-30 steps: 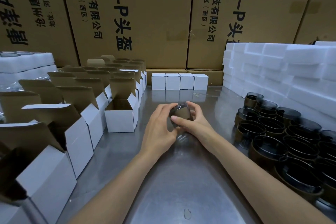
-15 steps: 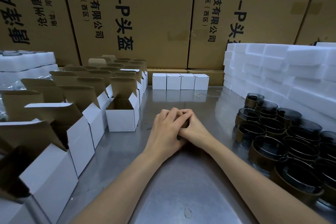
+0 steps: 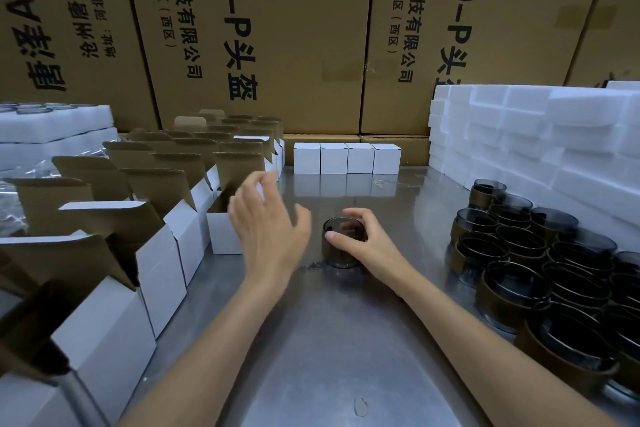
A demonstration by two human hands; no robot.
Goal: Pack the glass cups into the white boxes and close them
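With the right hand [image 3: 372, 246] gripping the glass cup [image 3: 343, 246] upright, the spread, empty left hand [image 3: 268, 229] should steady the near open white box [image 3: 225, 230] squarely.

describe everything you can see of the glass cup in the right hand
The glass cup is short, round and of dark smoky see-through glass, with a brown band around its lower wall. It stands upright, mouth up, on the steel table. The right hand grips it, thumb on the near rim, fingers round the far side. It looks empty.
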